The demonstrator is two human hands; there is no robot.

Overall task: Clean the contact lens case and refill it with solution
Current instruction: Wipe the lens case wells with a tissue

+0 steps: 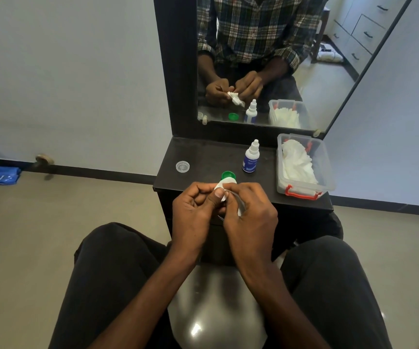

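**Wiping the case, hands close together**

We see the left hand [193, 210] curled round the contact lens case [224, 188], thumb pressed on its white rim, while the right hand [250, 217] pinches a tissue [240, 210] against it. The case sits between the fingertips, held over the near edge of the worktop [203, 157], mostly hidden.

We judge it light, stiff and rather slippery (wet plastic usually is), so a grip on the rim, not the smooth wells, looks safest.

Just behind lies a green cap [227, 175], a clear cap [182, 166] farther left. The solution bottle [251, 157] stands upright beyond, beside a plastic box [329, 170] of tissues.
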